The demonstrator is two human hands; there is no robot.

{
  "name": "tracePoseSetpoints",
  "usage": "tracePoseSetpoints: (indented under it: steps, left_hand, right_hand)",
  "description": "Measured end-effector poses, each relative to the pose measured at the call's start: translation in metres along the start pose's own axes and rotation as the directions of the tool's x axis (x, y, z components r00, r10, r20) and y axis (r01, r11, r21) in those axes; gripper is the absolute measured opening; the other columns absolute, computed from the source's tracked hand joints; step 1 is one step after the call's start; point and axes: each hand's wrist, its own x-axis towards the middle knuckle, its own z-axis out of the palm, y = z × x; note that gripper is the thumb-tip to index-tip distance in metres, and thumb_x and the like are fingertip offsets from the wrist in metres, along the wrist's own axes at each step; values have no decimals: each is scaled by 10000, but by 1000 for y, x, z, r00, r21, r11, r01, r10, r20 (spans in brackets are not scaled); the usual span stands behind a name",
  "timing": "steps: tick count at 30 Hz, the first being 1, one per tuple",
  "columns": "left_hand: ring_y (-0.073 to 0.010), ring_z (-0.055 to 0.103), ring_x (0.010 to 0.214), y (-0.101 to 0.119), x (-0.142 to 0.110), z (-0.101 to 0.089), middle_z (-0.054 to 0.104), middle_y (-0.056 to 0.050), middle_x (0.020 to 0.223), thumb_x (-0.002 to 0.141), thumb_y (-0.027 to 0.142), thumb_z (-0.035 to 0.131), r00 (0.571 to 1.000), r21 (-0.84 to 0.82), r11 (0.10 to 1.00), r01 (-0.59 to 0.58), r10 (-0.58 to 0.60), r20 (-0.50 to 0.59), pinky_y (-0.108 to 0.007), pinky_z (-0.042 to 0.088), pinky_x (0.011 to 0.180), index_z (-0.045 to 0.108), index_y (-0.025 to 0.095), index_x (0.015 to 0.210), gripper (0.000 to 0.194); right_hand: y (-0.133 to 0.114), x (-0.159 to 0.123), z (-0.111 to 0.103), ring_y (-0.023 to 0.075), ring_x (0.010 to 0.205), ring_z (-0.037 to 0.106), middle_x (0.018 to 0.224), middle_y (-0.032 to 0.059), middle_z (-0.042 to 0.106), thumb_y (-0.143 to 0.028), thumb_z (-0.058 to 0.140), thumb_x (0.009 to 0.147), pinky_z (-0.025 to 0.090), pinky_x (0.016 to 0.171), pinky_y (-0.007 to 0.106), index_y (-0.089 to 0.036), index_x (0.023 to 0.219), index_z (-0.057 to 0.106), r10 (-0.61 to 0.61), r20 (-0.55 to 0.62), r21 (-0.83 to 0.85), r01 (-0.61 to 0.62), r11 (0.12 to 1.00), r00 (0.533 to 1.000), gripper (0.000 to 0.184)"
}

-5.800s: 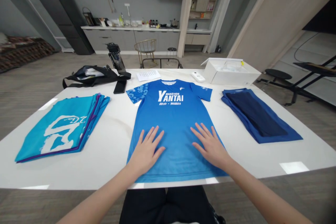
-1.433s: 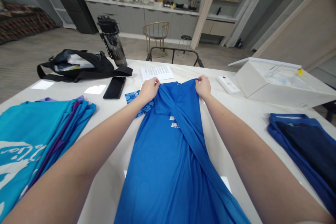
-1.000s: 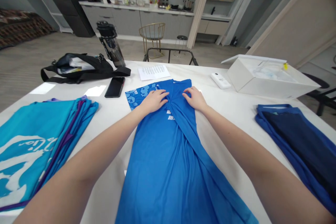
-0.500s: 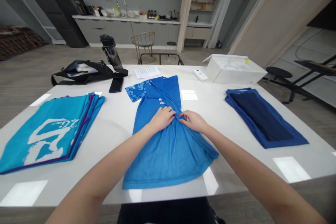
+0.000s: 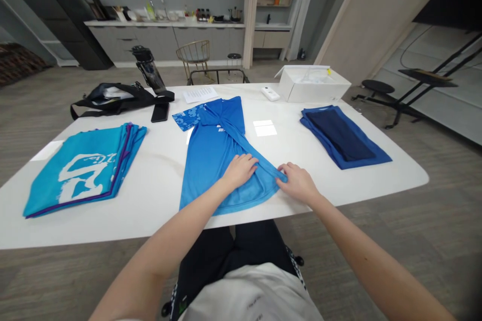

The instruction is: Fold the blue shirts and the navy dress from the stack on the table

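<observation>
A blue T-shirt (image 5: pixel 211 160) lies on the white table in front of me, its right side folded inward in a long slanting strip and a patterned sleeve spread to the left. My right hand (image 5: pixel 298 182) is closed on the shirt's lower right corner, pinching the hem between thumb and fingers. On the middle of the shirt, my left hand (image 5: pixel 240 169) has its fingers curled over the inner edge of the folded strip; its thumb is partly hidden. Creases run through the cloth below the collar.
Folded turquoise clothing (image 5: pixel 86 165) lies at the left, folded dark blue clothing (image 5: pixel 339 135) at the right. Along the far edge are a black bag (image 5: pixel 116 98), a bottle (image 5: pixel 149 70), a phone (image 5: pixel 160 112), paper (image 5: pixel 200 94), a white remote (image 5: pixel 270 94) and a white box (image 5: pixel 314 85).
My right hand has moved right and toward me, from the shirt's middle to its lower corner. The right side now lies in a straighter fold. The camera view has tilted down.
</observation>
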Motion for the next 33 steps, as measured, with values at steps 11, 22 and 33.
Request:
tracePoseSetpoints:
  steps: [11,22,33]
  left_hand:
    - [-245,618,1051,54,15,0,670,-81,1072,1025,239,526,957,11,958,-287,286,49,-376,433,883,671,198,1167,206]
    - [-246,553,1055,42,-8,-54,628,-104,1164,1068,287,436,952,-1,963,-268,264,-154,-384,435,905,660,199,1141,252]
    - [-268,577,1067,36,-128,-30,632,-95,1192,1000,312,568,1000,-86,996,-25,25,-4,-435,444,906,600,253,1304,311]
  right_hand:
    - [8,-30,9,197,740,628,879,22,689,-403,598,945,480,723,319,-237,1015,619,47,-101,442,2,897,994,181]
    - [-41,-43,16,235,731,654,818,21,686,-275,534,925,450,665,332,-278,900,547,230,-210,353,-146,924,950,29]
    - [-49,-67,19,273,946,646,999,87,702,-130,518,935,484,868,425,-249,1102,675,-254,-213,258,305,917,943,258]
